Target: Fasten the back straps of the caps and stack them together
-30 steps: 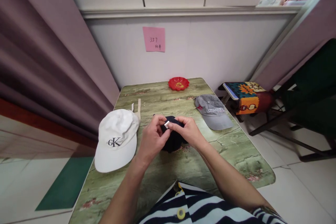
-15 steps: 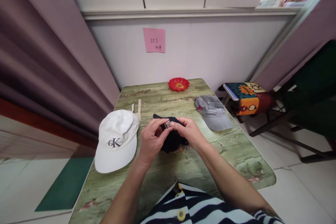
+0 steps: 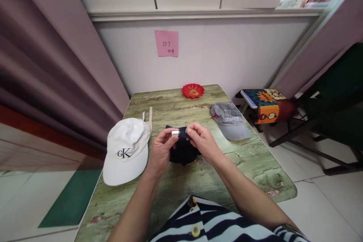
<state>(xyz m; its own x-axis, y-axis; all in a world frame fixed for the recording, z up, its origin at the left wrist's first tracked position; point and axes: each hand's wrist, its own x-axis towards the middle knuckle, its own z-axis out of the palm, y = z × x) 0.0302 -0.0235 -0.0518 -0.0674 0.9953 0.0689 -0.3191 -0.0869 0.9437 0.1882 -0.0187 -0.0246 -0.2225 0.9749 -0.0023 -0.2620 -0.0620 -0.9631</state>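
Note:
A dark cap rests on the table in front of me, its back strap facing up between my hands. My left hand pinches the shiny metal buckle of that strap between thumb and fingertips. On the other side, my right hand grips the dark strap, which spans the short gap from the buckle. To the left of my left hand lies a white cap with black letters, its beige strap sticking up undone. A grey cap with white lettering lies beyond my right hand.
A red scalloped dish stands at the far edge of the green wood-patterned table. Right of the table are a stool with a colourful cover and a dark chair. A pink note hangs on the wall.
The hands have drawn slightly apart. The buckle has shifted left and turned flat side toward me, and more of the dark strap shows between the hands.

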